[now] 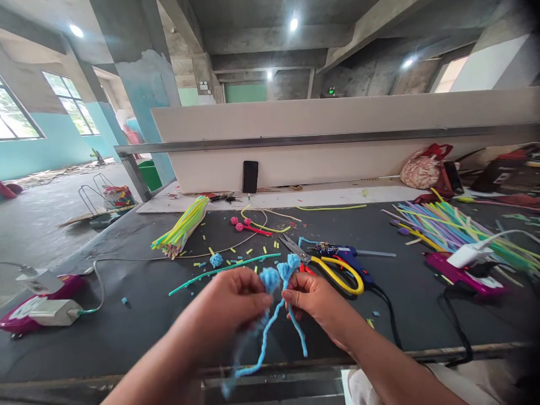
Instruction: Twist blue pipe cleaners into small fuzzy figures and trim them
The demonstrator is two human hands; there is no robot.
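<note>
my left hand [242, 298] is curled narrow around a blurred blue tuft [269, 278]; my right hand [313, 295] pinches a blue fluffy piece [287, 271]. both are side by side between my hands, above the table [139, 326], toward its near edge.

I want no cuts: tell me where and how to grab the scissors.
Take the scissors by the yellow loops, probably best with the right hand, once free, from the near right. The loops point that way, the blades away and left; the glue gun lies behind the loops.
</note>
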